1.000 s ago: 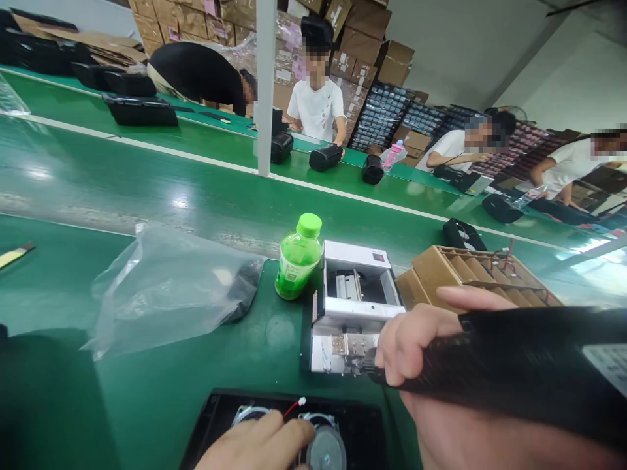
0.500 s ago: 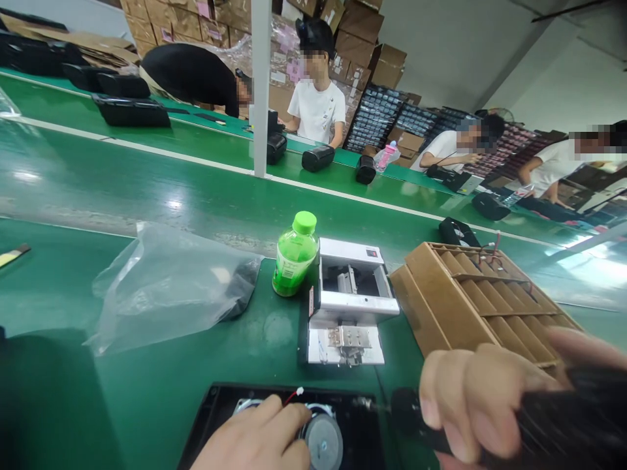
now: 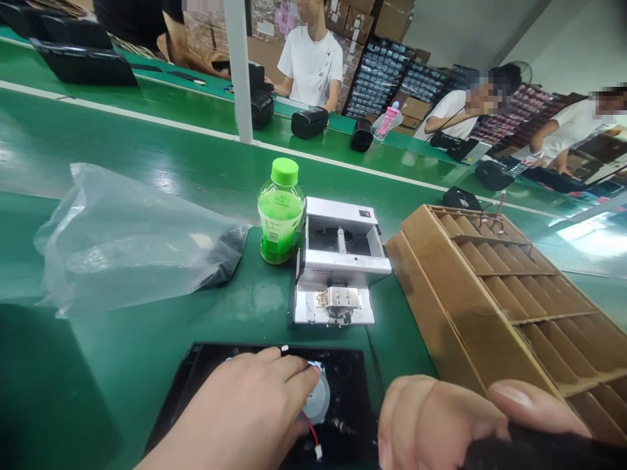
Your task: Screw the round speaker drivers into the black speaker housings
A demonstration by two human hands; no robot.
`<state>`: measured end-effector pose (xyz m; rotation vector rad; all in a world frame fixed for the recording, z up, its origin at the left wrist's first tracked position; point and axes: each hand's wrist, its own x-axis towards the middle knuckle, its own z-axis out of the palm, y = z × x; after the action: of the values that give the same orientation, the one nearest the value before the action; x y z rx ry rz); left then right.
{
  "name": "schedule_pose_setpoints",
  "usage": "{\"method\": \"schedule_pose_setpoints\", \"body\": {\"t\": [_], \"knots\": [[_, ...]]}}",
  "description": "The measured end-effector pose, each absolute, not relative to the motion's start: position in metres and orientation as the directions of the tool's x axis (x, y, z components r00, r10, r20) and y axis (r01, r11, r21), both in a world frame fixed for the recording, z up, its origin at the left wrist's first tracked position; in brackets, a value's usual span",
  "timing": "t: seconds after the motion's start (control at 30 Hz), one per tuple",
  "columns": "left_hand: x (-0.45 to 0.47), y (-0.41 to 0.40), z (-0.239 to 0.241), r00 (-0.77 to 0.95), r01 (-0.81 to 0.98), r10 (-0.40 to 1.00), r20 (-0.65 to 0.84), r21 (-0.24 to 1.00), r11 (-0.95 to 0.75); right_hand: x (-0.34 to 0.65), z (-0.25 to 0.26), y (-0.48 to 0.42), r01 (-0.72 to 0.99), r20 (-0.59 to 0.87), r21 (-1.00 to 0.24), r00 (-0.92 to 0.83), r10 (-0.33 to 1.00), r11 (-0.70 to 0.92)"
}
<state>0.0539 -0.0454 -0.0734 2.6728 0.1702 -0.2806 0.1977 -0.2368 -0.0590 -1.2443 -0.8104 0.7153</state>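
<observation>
My left hand (image 3: 240, 418) lies flat on a black speaker panel (image 3: 206, 378) at the near edge of the green bench, fingers over a round silver speaker back (image 3: 316, 399) with a red wire. My right hand (image 3: 441, 424) is closed around the black handle of a power screwdriver (image 3: 533, 452); its metal tip (image 3: 340, 427) points at the panel beside the speaker. A small white machine (image 3: 337, 261) stands just beyond the panel.
A green bottle (image 3: 280, 212) stands left of the white machine. A clear plastic bag (image 3: 122, 235) lies at the left. A brown cardboard divider tray (image 3: 504, 287) fills the right. Other people work across the green conveyor (image 3: 147, 156), with black speakers along it.
My right hand drew the screwdriver back from the white machine and down to the black panel. My left hand spread further over the speaker. The view tilted downward.
</observation>
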Motion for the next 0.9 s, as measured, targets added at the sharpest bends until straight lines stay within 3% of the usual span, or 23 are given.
{"method": "schedule_pose_setpoints", "body": {"t": [0.07,0.13,0.27,0.5,0.77,0.9], "knots": [[0.052,-0.046,-0.075,0.983,0.141,0.074,-0.171,0.424,-0.895,0.203,-0.046,-0.231,-0.050,0.114,-0.986,0.513,0.851,0.162],[0.051,-0.046,-0.076,0.985,0.137,0.075,-0.158,0.434,-0.890,0.205,-0.037,-0.224,-0.006,0.147,-0.982,0.597,0.789,0.187],[0.054,-0.045,-0.073,0.967,0.178,0.072,-0.246,0.440,-0.880,0.202,-0.032,-0.212,0.040,0.175,-0.981,0.602,0.779,0.190],[0.061,-0.044,-0.069,0.938,0.224,0.064,-0.340,0.454,-0.862,0.205,-0.045,-0.218,0.011,0.153,-0.985,0.494,0.856,0.169],[0.053,-0.045,-0.083,0.972,0.167,0.064,-0.224,0.477,-0.863,0.220,-0.067,-0.241,-0.205,0.165,-0.958,0.172,0.971,0.200],[0.053,-0.044,-0.083,0.976,0.166,0.074,-0.204,0.481,-0.861,0.220,-0.067,-0.244,-0.256,0.119,-0.954,0.150,0.982,0.154]]}}
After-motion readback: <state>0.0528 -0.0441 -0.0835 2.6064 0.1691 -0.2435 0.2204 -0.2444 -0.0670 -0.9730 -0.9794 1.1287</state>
